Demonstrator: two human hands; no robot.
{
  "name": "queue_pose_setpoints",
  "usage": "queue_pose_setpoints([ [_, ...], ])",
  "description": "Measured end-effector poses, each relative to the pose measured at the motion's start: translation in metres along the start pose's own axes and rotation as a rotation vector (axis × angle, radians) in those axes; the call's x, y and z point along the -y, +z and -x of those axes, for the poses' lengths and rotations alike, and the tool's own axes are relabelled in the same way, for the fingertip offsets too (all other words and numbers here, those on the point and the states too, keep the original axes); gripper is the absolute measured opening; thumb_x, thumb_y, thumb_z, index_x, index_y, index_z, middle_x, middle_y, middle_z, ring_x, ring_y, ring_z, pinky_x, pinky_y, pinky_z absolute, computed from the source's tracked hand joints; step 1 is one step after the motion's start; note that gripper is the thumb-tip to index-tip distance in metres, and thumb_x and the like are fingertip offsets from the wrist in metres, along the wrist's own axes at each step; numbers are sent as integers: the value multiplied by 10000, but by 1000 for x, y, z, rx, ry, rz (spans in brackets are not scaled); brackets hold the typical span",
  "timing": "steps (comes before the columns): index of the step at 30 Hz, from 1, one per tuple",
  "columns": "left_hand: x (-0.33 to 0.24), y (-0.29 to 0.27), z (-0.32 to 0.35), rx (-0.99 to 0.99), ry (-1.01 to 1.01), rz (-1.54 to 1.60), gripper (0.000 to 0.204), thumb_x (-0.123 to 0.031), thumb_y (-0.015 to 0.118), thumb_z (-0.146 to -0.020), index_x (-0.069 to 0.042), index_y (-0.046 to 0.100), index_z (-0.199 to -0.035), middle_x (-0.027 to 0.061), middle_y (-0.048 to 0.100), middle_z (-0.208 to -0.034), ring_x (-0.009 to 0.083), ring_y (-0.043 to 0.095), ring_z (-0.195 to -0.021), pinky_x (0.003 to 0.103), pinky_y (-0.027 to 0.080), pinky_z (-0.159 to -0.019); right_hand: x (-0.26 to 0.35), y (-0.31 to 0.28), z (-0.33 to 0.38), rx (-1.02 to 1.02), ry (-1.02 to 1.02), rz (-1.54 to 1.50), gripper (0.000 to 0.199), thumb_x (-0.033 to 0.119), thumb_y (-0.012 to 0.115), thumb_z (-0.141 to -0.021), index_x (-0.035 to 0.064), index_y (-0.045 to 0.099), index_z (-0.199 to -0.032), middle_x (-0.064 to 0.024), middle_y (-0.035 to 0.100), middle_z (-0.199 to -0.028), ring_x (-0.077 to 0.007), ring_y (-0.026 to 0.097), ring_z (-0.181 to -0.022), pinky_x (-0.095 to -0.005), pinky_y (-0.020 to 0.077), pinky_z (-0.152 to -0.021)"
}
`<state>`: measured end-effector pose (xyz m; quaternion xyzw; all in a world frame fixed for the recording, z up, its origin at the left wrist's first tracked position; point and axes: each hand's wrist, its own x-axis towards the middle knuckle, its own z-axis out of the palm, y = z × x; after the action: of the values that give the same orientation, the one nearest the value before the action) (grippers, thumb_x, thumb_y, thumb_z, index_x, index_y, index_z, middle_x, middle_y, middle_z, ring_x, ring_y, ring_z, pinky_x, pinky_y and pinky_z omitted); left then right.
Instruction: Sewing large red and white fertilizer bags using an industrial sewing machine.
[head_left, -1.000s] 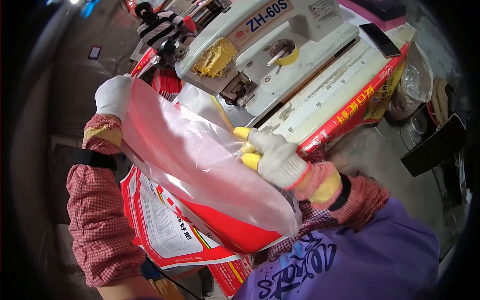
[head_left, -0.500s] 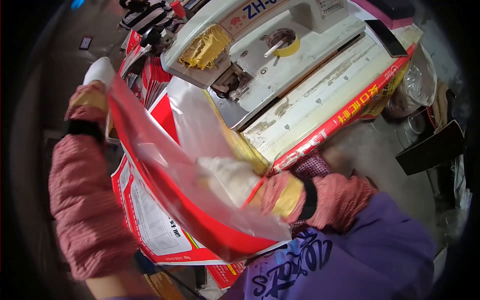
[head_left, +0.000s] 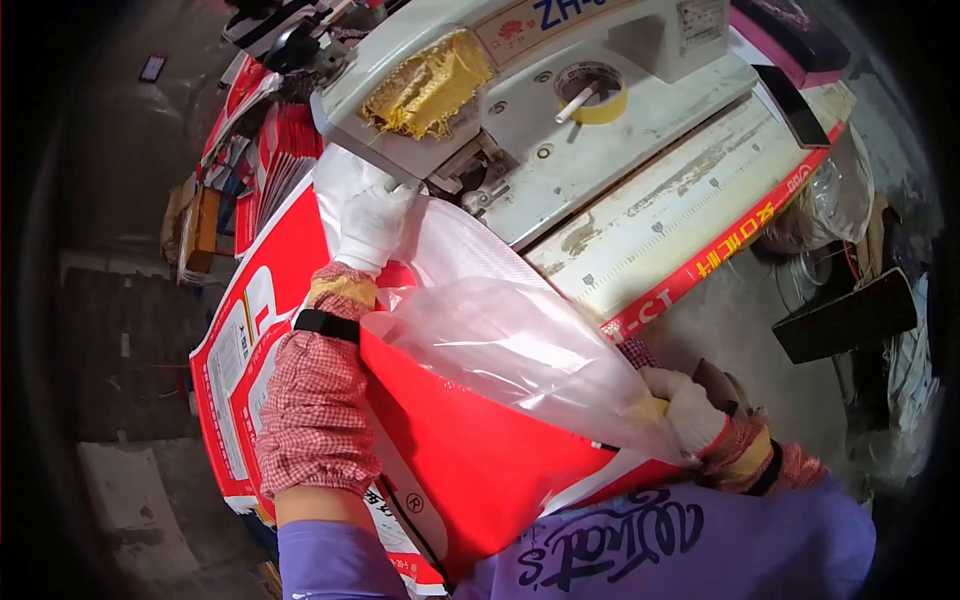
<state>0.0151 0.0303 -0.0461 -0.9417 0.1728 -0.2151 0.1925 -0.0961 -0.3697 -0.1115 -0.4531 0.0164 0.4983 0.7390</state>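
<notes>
The red bag (head_left: 480,460) with its clear plastic liner (head_left: 500,330) lay just before the sewing machine (head_left: 560,110), its far edge touching the machine. The left hand (head_left: 372,222) gripped the liner beside the machine, and the right hand (head_left: 690,410) was closed on the liner's near corner, far from the left.

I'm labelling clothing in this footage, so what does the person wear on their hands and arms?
Both hands wear white knit work gloves: the left hand, the right hand. The glove cuffs are yellowish. Over each forearm is a red-and-white checked sleeve cover, with a black band at the left wrist and a dark band at the right. Above the sleeve covers, purple sleeves of a top with dark lettering show.
</notes>
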Motion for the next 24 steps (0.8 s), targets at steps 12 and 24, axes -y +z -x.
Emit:
queue_pose_setpoints([
  [12,-7,-29,-5,63,-271,397,125,-166,539,-779,-73,617,-810,130,567,-654,279,560,-641,333,436,-606,18,14,11,-107,-347,1342,286,313,620,-746,94,635,-929,-87,631,-730,-221,627,-671,-311,487,-603],
  [24,6,-37,-58,210,-257,89,148,-181,621,-680,-68,632,-775,161,619,-800,336,590,-761,389,481,-643,-3,7,-56,-189,-823,1809,366,120,444,-811,191,487,-1168,6,542,-556,-178,553,-433,-345,429,-367],
])
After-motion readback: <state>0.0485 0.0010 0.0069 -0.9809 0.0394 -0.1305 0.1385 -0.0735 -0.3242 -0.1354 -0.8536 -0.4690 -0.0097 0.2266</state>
